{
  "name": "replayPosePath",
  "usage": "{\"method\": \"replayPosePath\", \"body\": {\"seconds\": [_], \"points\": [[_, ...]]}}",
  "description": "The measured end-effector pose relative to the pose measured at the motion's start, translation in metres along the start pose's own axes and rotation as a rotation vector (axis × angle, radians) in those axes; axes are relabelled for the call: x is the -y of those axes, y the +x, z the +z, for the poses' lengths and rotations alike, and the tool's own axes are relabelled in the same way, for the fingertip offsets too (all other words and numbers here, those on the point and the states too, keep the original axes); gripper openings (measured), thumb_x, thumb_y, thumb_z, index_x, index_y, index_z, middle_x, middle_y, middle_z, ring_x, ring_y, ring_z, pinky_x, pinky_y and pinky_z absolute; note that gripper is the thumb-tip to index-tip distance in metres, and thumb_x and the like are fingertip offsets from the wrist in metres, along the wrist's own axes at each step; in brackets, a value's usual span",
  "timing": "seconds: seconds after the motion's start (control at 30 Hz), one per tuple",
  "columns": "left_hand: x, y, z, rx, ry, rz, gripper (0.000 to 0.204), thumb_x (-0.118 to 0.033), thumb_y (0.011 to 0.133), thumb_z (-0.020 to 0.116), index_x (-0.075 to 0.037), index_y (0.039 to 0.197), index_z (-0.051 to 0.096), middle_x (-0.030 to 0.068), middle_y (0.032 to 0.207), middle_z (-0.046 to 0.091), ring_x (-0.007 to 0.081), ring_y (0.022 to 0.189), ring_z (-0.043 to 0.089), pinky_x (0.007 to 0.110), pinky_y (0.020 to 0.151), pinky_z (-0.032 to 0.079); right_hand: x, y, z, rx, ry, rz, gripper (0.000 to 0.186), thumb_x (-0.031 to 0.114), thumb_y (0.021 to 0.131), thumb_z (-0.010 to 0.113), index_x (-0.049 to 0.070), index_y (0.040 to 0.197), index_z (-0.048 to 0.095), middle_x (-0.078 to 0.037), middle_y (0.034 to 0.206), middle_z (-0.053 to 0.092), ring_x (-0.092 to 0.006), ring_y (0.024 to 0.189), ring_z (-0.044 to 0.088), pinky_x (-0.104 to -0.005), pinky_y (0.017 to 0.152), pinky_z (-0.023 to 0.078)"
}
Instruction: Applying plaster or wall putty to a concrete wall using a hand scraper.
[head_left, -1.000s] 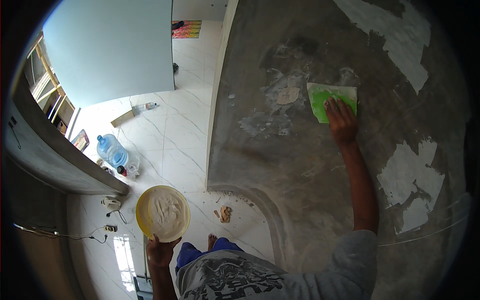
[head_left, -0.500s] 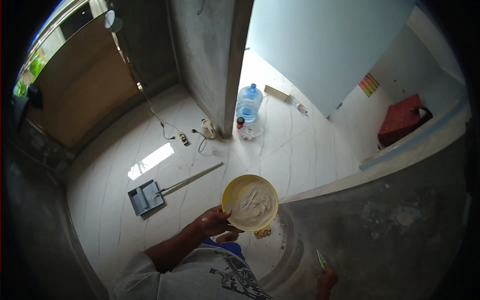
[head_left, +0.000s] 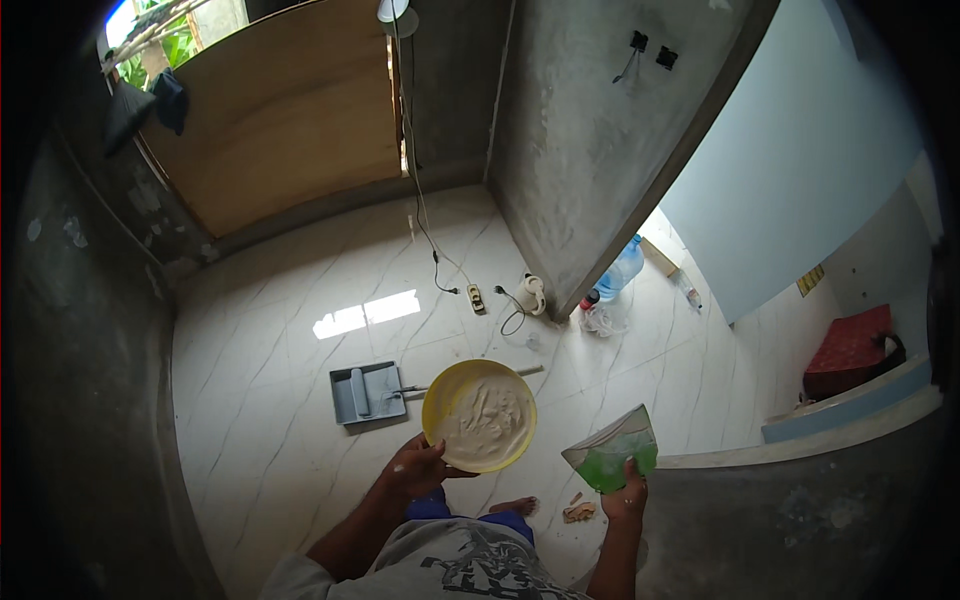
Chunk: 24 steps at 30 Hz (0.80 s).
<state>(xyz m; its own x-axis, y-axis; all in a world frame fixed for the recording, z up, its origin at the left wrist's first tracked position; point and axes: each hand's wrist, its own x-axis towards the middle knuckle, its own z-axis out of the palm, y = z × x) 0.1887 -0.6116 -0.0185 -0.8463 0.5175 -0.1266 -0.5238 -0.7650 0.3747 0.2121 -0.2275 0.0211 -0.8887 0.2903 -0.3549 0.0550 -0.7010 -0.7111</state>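
Observation:
My left hand (head_left: 420,465) grips the rim of a yellow bowl (head_left: 430,405) filled with pale, creamy paste (head_left: 485,420), held above the floor at the lower middle. To the bowl's right, my right hand (head_left: 625,495) holds a flat green spreader (head_left: 605,465) by its green part, its paler, smeared edge turned up. Small tan scraps (head_left: 578,512) lie on the tiles near my bare foot (head_left: 515,505).
A grey roller tray (head_left: 385,390) with a roller, a power strip (head_left: 476,298) with cables, a white appliance (head_left: 532,292), bottles (head_left: 625,268) and a red cushion-like object (head_left: 845,350) are around. Grey walls (head_left: 560,170) and a low concrete ledge (head_left: 740,500) border the tiles.
The view has swung left from the concrete surface to the room. My right hand and spreader left that surface and came in beside the bowl, which my left hand still holds.

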Motion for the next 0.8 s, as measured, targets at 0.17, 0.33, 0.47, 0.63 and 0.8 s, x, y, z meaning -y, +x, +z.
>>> {"method": "replayPosePath", "body": {"seconds": [0.17,0.33,0.47,0.63,0.8], "points": [[-0.075,-0.081,-0.06,-0.15,0.079,0.245,0.06,-0.023,0.096,0.062,0.003,0.143,0.036,0.0254,0.138,0.052,0.0414,0.122,0.058,0.059,0.098,0.051,-0.076,0.026,0.08,0.123,0.076,0.186,0.045,0.012,0.095,0.062,0.006,0.137,0.048,-0.011,0.132,0.057,-0.0311,0.125,0.053,-0.0503,0.111,0.039],[-0.111,-0.135,-0.069,-0.252,0.06,0.402,0.067,-0.026,0.095,0.062,0.003,0.146,0.029,0.0251,0.141,0.049,0.0415,0.125,0.055,0.062,0.101,0.048,-0.13,0.034,0.143,0.265,0.03,0.35,0.045,0.007,0.094,0.062,0.005,0.137,0.048,-0.011,0.133,0.057,-0.0313,0.125,0.053,-0.0493,0.112,0.039],[-0.111,-0.157,-0.077,-0.319,0.028,0.534,0.074,-0.031,0.093,0.064,0.002,0.149,0.027,0.0251,0.141,0.049,0.0416,0.123,0.057,0.057,0.097,0.054,-0.16,0.045,0.183,0.331,-0.035,0.462,0.044,0.005,0.094,0.061,0.005,0.136,0.047,-0.012,0.133,0.056,-0.0316,0.125,0.054,-0.0491,0.112,0.039],[-0.11,-0.162,-0.085,-0.353,-0.047,0.593,0.076,-0.031,0.092,0.065,0.0,0.15,0.025,0.0245,0.143,0.047,0.0425,0.124,0.056,0.058,0.096,0.054,-0.182,0.072,0.229,0.391,-0.095,0.512,0.042,0.006,0.095,0.059,0.004,0.135,0.048,-0.012,0.132,0.056,-0.0321,0.124,0.055,-0.0497,0.111,0.041],[-0.123,-0.144,-0.075,-0.34,-0.037,0.612,0.076,-0.032,0.093,0.064,-0.002,0.151,0.024,0.0247,0.143,0.047,0.0444,0.125,0.054,0.059,0.096,0.054,-0.186,0.098,0.26,0.43,-0.066,0.524,0.04,0.006,0.095,0.059,0.004,0.134,0.049,-0.012,0.128,0.059,-0.0299,0.119,0.059,-0.0478,0.107,0.045]]}}
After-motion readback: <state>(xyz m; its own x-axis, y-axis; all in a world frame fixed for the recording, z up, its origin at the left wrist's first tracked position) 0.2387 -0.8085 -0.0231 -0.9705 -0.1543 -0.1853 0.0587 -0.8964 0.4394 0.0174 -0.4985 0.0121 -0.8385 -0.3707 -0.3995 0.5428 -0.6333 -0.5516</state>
